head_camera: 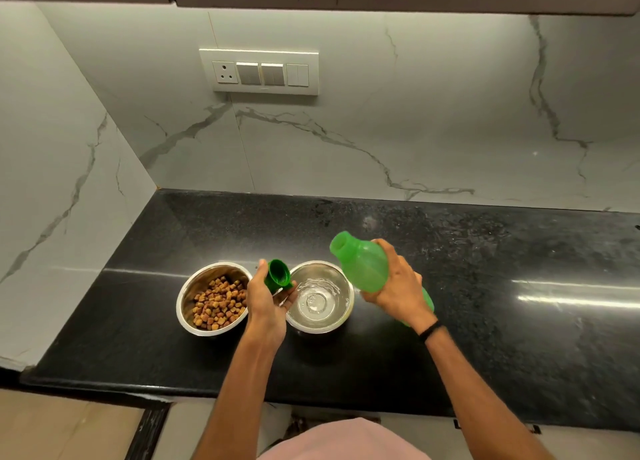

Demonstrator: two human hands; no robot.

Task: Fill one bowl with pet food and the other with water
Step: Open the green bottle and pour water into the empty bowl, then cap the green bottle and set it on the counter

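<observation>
Two steel bowls stand side by side on the black counter (485,338). The left bowl (188,307) holds brown pet food pieces (218,303). The right bowl (341,307) has clear water in its bottom. My right hand (398,286) grips a green plastic bottle (360,262), tilted with its open mouth pointing up and left, just right of the water bowl. No water is running from it. My left hand (265,297) holds the green screw cap (278,274) between the two bowls, its threaded inside facing the camera.
A marble wall with a switch and socket plate (259,71) rises behind the counter, and another marble wall closes the left side. The counter's front edge runs below my forearms. A black band sits on my right wrist (429,329).
</observation>
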